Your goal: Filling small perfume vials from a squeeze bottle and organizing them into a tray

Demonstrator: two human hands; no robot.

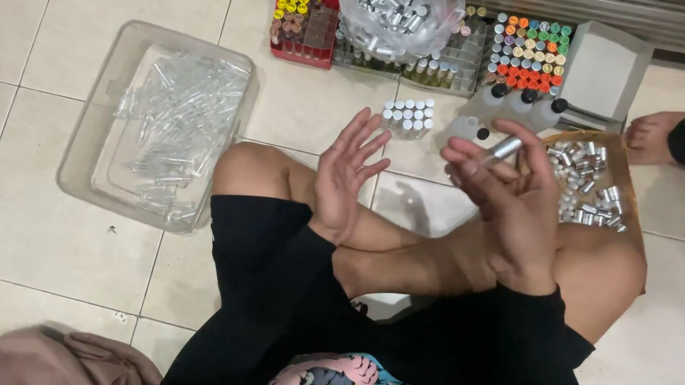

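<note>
I sit cross-legged on a tiled floor. My right hand (pixel 509 199) is raised over my knee, its fingers closed around a small clear vial with a silver cap (pixel 501 149). My left hand (pixel 348 173) hovers open beside it, fingers spread, palm turned toward the right hand, holding nothing. Just beyond my hands stands a small cluster of white-capped vials (pixel 408 116). A brown tray (pixel 620 166) of loose silver caps lies to the right of my right hand.
A clear plastic bin (pixel 102 107) of empty glass vials lies at left. At the back stand racks of colour-capped vials (pixel 526 53), a red rack (pixel 303 19), a bag of silver parts (pixel 397 6), black-capped bottles (pixel 514 105) and a grey box (pixel 602 76). Another person's foot (pixel 649 137) shows at right.
</note>
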